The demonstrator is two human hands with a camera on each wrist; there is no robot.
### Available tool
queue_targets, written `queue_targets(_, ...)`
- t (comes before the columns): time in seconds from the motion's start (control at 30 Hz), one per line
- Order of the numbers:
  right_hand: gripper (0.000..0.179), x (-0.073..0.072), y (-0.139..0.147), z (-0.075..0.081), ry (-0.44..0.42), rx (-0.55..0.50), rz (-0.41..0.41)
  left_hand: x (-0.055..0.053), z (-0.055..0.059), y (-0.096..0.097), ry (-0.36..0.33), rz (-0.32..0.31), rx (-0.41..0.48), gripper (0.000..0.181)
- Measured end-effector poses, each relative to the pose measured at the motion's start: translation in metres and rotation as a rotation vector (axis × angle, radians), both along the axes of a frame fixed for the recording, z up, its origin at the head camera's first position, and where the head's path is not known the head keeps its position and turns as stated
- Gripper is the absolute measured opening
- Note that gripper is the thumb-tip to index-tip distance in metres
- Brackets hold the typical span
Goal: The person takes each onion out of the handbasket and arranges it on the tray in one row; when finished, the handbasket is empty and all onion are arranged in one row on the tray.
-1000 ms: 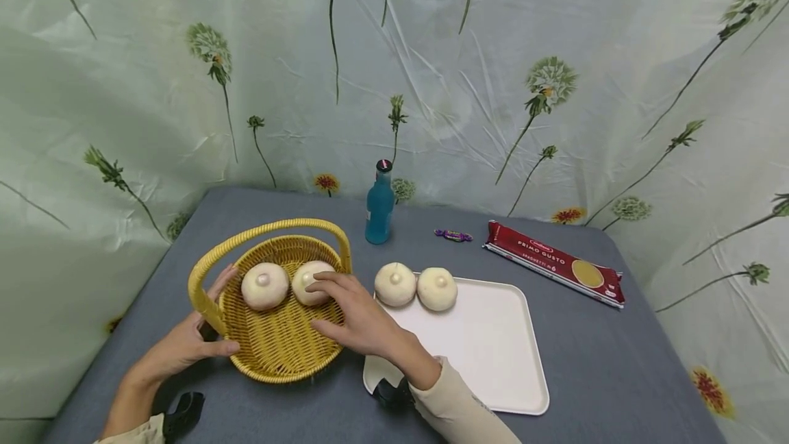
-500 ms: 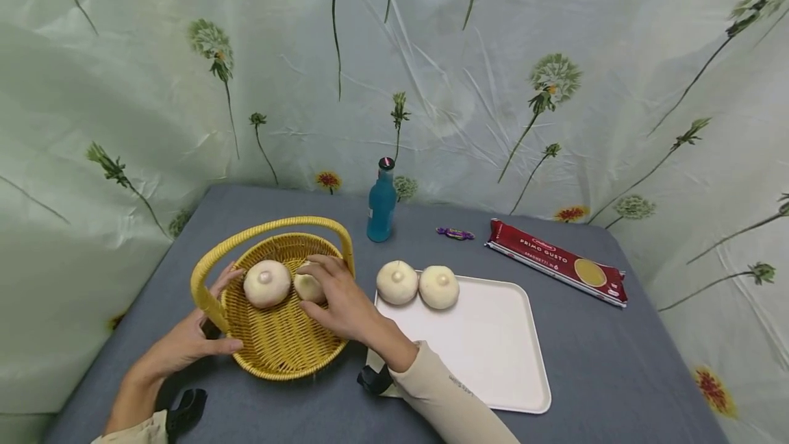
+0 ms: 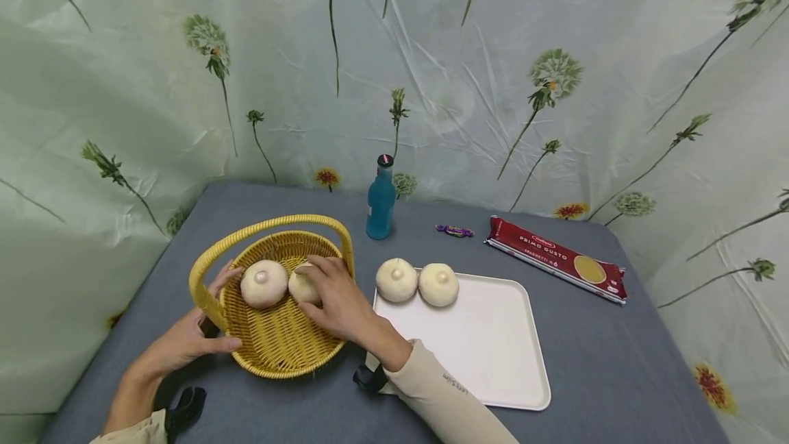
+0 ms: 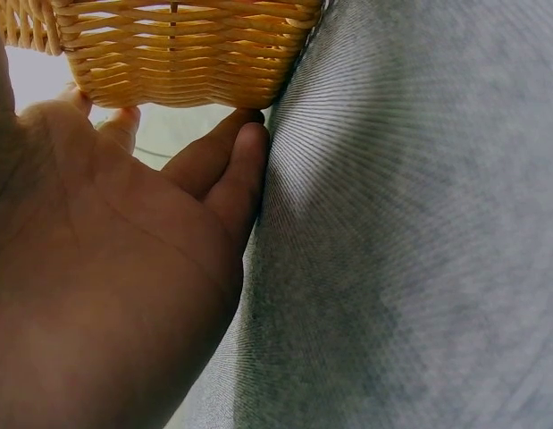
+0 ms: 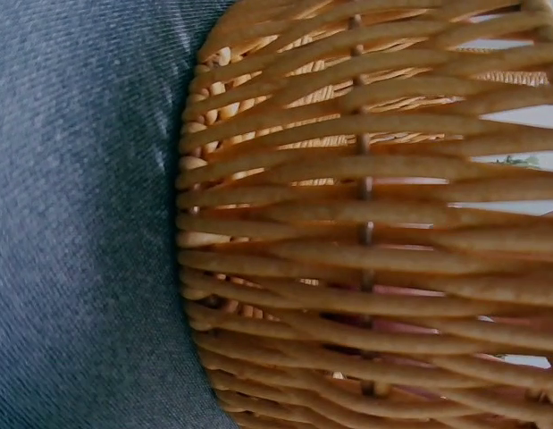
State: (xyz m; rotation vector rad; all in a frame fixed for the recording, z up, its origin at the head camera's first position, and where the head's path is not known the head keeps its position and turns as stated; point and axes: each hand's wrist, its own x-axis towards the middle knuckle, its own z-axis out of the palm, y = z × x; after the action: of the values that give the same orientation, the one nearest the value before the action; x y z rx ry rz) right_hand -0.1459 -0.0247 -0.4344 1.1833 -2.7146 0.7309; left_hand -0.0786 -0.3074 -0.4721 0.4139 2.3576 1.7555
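In the head view, a yellow wicker basket (image 3: 280,334) with an arched handle stands on the left of the table. Two round cream-white balls, each with a small nub on top, are in its back half: a left ball (image 3: 264,284) and a right ball (image 3: 303,286). My right hand (image 3: 341,300) reaches over the basket's right rim and grips the right ball, fingers over its top and thumb at its near side. Spread along the basket's outer left side, my left hand (image 3: 185,341) touches the wicker with its fingertips. Wicker fills the right wrist view, hiding that hand.
Right of the basket lies a white tray (image 3: 481,348), with two similar balls (image 3: 396,280) at its back left corner. Behind them are a blue bottle (image 3: 381,199), a purple-wrapped candy (image 3: 455,231) and a red spaghetti pack (image 3: 557,259). A floral curtain (image 3: 456,88) hangs behind the table.
My right hand has moved left and closed over the right ball, which now sits nearer the left ball. My left hand stays at the basket's side.
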Motion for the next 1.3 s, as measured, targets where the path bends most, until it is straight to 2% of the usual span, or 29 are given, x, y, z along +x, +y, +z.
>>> queue_targets(0.67,0.050,0.0025,-0.0021,-0.0031,0.095,0.103,-0.014,0.0021,-0.0010,0.0001,0.008,0.013,-0.009,0.106)
queue_targets(0.97,0.048,0.0037,-0.0012,-0.0022,0.068,0.084,-0.008,0.0008,-0.0010,0.0008,-0.019,0.015,-0.005,0.106)
queue_targets(1.3,0.050,0.0020,-0.0007,-0.0016,0.075,0.054,-0.002,0.0004,0.0007,0.0011,-0.036,0.015,-0.007,0.107)
